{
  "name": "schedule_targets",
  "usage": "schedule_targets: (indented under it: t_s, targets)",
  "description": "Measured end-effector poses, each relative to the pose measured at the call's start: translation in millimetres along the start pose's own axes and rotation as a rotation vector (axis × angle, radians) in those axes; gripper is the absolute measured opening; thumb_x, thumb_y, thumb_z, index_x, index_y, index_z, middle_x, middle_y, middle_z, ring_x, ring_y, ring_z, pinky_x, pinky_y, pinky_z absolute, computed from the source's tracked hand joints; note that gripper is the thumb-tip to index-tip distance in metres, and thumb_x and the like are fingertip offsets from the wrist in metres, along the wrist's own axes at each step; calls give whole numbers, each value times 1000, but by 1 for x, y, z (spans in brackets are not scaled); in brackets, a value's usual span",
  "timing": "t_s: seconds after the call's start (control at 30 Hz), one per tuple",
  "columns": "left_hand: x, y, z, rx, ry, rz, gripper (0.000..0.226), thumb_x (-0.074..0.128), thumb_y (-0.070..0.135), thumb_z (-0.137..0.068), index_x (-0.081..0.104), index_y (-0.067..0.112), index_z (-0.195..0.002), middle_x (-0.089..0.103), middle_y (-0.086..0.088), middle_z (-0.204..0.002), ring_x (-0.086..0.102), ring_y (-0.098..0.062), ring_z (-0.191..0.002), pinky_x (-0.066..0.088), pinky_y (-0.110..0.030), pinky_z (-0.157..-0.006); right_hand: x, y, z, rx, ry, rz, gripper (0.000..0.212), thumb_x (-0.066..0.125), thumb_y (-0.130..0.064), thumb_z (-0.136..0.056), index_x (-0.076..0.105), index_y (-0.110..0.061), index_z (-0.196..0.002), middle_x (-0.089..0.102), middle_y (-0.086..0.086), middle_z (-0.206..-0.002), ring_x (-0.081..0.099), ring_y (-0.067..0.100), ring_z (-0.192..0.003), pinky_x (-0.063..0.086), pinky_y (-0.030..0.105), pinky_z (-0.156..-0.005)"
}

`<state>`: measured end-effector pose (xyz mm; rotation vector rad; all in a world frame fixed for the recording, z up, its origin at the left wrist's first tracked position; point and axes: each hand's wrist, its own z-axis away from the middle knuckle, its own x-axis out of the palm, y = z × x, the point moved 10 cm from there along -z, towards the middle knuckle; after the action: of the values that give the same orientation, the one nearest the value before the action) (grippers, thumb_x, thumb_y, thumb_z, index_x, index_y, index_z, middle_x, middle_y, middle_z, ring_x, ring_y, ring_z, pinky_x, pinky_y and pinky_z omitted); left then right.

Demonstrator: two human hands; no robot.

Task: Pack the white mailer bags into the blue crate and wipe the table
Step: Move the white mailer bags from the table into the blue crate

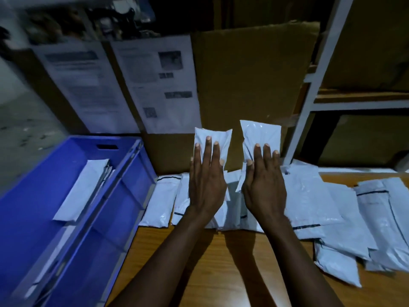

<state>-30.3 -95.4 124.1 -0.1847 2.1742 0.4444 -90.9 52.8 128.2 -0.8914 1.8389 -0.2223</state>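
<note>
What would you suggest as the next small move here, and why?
Probably carry both across to the blue crate on the left. The left hand has its fingers on one raised mailer bag, the right hand on a second mailer bag; the crate already holds bags, and a pile lies on the table.

One crate (22,207) — two hands (207,187) (263,191) (mailers (309,196) overlapping)

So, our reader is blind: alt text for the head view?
The left hand lies flat on one white bag, the right hand on a second bag, over more bags strewn on a wooden table. A blue crate at left holds a few bags.
</note>
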Motion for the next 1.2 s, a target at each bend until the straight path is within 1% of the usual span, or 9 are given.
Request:
schedule_targets:
  t_s: [0.2, 0.47, 0.57, 0.67, 0.73, 0.87, 1.03, 1.1, 1.2]
  targets:
    - [-94, -22, -9, -19, 168, -15, 55, 18, 35, -112, 27, 12, -161, 15, -7, -171, 4, -28, -159, 21, -50, -125, -20, -85, 5, -125, 33, -112, 53, 27, -39, -111, 26, -20, -160, 20, 5, -168, 9, 24, -157, 14, 39, -125]
    - [-196, -97, 16, -14, 268, -61, 63, 16, 45, -111, 32, 7, -159, 23, -12, -168, 14, -33, -157, 26, -56, -122, -10, -213, 52, -218, 37, -248, 58, 21, -45, -108, 24, -21, -161, 16, 3, -169, 5, 23, -157, 18, 43, -126]
    - [-228, -138, 31, 12, 280, -44, 59, 16, 39, -112, 31, 5, -159, 21, -14, -168, 13, -34, -157, 23, -56, -123, -1, -256, 76, -254, 48, -218, 58, 21, -46, -108, 23, -22, -161, 14, 2, -169, 5, 22, -157, 11, 37, -125]
    - [-259, -196, 49, 14, 287, -49, 52, 34, 23, -111, 30, 7, -160, 19, -11, -170, 9, -31, -158, 22, -55, -124, 16, -302, 102, -273, 55, -200, 55, 27, -41, -110, 28, -20, -160, 19, 4, -168, 9, 24, -157, 15, 40, -125]
    - [-277, -233, 60, 16, 266, -22, 52, 30, 24, -111, 29, 9, -160, 17, -10, -170, 8, -31, -158, 22, -55, -123, 29, -331, 118, -250, 64, -195, 53, 28, -39, -110, 30, -18, -159, 22, 7, -167, 11, 27, -156, 25, 46, -124]
    - [-299, -290, 73, 51, 234, -1, 59, 13, 37, -110, 29, 9, -160, 17, -9, -170, 8, -31, -158, 23, -54, -124, 56, -384, 142, -237, 55, -195, 54, 26, -39, -110, 29, -17, -159, 23, 8, -167, 11, 27, -156, 22, 45, -125]
    - [-285, -354, 78, 56, 174, 15, 53, 27, 30, -112, 32, 8, -159, 21, -10, -169, 13, -33, -157, 24, -53, -124, 102, -424, 159, -184, 31, -169, 55, 25, -39, -109, 31, -15, -159, 24, 11, -166, 13, 30, -156, 18, 43, -125]
    - [-263, -380, 79, 49, 96, -7, 53, 30, 28, -110, 33, 8, -159, 22, -10, -169, 15, -35, -157, 28, -56, -121, 131, -434, 165, -167, -47, -159, 55, 25, -38, -109, 31, -13, -158, 25, 13, -166, 14, 31, -155, 17, 43, -126]
    - [-220, -418, 83, -44, -123, -28, 67, 13, 42, -102, 29, 14, -160, 17, -6, -170, 12, -33, -157, 28, -55, -120, 192, -427, 179, -108, -237, -102, 56, 22, -35, -109, 32, -10, -158, 27, 17, -164, 18, 35, -153, 17, 44, -124]
